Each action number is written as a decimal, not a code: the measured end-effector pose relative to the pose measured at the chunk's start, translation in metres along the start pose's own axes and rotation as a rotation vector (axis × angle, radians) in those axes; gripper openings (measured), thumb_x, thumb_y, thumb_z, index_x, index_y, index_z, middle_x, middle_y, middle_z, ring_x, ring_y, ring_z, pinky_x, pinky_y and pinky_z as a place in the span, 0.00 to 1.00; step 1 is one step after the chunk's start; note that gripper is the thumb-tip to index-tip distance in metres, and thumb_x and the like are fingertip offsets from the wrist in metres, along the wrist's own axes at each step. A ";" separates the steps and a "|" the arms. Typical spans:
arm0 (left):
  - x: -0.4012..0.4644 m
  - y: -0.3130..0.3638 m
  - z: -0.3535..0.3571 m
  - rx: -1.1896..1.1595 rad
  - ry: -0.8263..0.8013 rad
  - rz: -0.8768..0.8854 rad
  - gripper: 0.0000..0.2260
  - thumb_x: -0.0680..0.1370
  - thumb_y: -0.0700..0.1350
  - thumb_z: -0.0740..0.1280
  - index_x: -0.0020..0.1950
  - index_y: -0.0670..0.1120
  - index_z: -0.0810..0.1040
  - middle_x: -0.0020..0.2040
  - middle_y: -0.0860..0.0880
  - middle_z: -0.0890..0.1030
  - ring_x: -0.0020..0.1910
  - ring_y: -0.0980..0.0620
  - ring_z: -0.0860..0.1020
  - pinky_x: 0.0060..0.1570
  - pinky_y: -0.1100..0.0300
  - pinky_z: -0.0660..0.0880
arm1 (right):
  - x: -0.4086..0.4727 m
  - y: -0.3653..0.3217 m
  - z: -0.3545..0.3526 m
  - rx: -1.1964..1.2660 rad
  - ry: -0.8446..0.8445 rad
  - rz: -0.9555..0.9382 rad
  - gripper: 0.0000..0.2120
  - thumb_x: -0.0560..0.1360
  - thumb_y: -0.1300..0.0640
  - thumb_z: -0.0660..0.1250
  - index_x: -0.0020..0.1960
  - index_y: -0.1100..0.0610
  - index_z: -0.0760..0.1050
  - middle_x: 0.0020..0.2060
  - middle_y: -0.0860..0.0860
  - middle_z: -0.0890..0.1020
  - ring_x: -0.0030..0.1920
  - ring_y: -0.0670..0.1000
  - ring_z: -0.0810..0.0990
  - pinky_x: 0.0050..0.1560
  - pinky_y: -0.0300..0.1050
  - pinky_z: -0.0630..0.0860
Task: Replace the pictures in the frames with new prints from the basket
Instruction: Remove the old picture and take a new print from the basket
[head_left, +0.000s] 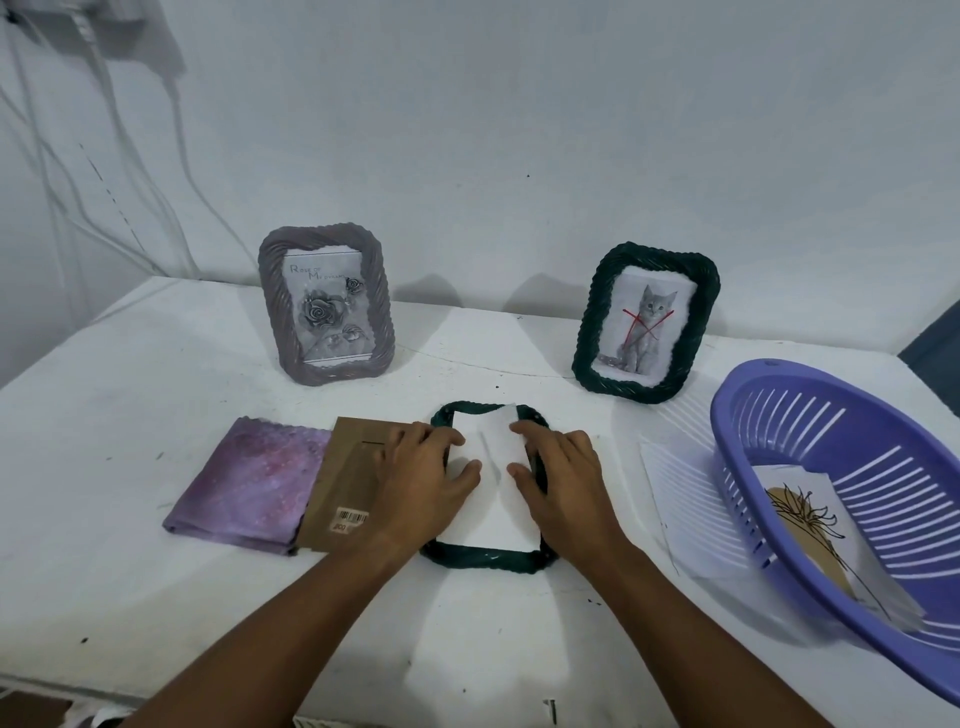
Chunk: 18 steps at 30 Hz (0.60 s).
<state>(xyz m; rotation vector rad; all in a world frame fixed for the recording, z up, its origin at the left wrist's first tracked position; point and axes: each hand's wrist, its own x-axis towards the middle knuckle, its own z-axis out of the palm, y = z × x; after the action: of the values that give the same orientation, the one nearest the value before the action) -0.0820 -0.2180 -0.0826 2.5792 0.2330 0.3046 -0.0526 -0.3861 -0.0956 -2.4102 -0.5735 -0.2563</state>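
Note:
A dark green frame (480, 562) lies face down at the table's middle. A white print (493, 452), blank side up, lies in its opening. My left hand (423, 478) presses the print's left edge with spread fingers. My right hand (563, 478) presses its right edge in the same way. The frame's brown backing board (343, 488) with a barcode sticker lies just left of it, partly under my left hand. A purple basket (852, 447) at the right holds a print with a line drawing (810, 519).
A grey frame (326, 306) with a rose picture stands at the back left. At the back right stands a green frame (647, 322) with a cat picture crossed in red. A purple cloth (249, 488) lies at the left. White paper (685, 488) lies beside the basket.

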 end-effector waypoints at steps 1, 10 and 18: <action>-0.001 0.002 -0.004 -0.066 0.011 0.002 0.15 0.74 0.53 0.68 0.60 0.52 0.76 0.58 0.52 0.76 0.58 0.51 0.71 0.52 0.63 0.64 | 0.000 -0.004 -0.003 0.079 0.002 0.002 0.15 0.77 0.54 0.64 0.63 0.48 0.72 0.43 0.39 0.74 0.49 0.46 0.69 0.52 0.44 0.71; 0.010 0.018 -0.039 -1.072 -0.309 -0.248 0.15 0.71 0.36 0.73 0.55 0.50 0.81 0.57 0.48 0.79 0.52 0.50 0.81 0.49 0.62 0.79 | 0.014 -0.016 -0.042 0.643 0.145 0.253 0.10 0.75 0.59 0.69 0.55 0.49 0.78 0.39 0.43 0.75 0.38 0.39 0.73 0.41 0.30 0.72; 0.018 0.050 -0.023 -1.156 -0.421 -0.198 0.17 0.70 0.31 0.72 0.55 0.47 0.82 0.54 0.45 0.82 0.51 0.47 0.82 0.48 0.56 0.80 | 0.011 0.007 -0.119 0.144 0.089 0.257 0.14 0.76 0.50 0.66 0.61 0.47 0.74 0.48 0.44 0.78 0.44 0.43 0.77 0.40 0.32 0.72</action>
<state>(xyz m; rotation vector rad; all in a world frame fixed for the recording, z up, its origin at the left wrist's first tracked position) -0.0655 -0.2449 -0.0338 1.4081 0.0992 -0.1619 -0.0442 -0.4620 -0.0033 -2.2900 -0.2298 -0.2033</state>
